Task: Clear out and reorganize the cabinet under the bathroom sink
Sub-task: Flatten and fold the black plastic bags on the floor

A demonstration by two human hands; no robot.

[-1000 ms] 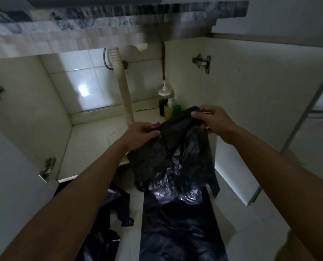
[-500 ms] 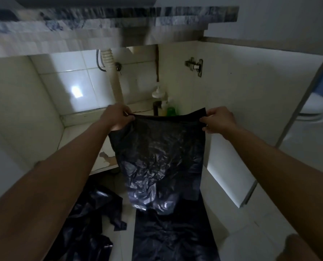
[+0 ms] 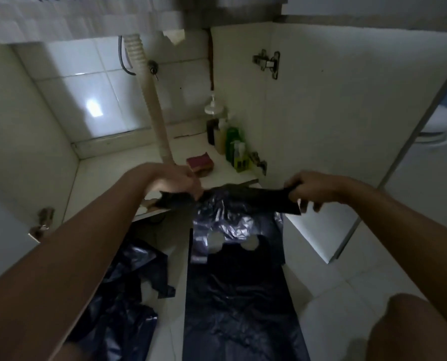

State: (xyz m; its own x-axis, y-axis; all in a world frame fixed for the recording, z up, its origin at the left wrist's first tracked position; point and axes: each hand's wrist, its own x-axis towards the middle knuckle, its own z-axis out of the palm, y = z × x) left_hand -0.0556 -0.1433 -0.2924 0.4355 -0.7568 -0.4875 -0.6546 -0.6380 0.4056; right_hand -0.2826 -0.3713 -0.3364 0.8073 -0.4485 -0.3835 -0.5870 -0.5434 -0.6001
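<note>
Tension is put across a black plastic bag, which is held stretched between the left hand and the right hand, just in front of the open cabinet and low over its front edge. Each grip is clamped on the bag's upper edge. A bunched corner is enclosed by the curled left fingers, and the other end is pinched by the right. The sideways pull is judged to serve for drawing out creases, so that the bag can be laid flat.

At six o'clock from the hands, a flattened bag is spread on the floor tiles, and the held bag's lower part is draped onto it. A neat stack is probably being built there. Two handle cut-outs are seen where the bags meet; to which bag they belong cannot be told. Crumpled bags are heaped at seven o'clock, apart from the flat one, seemingly not yet sorted.

Inside the cabinet, bottles are ranged along the right wall at one o'clock from the hands, which leaves the middle free. A sponge is set at twelve o'clock from the left hand, just beside the foot of the drain hose.
</note>
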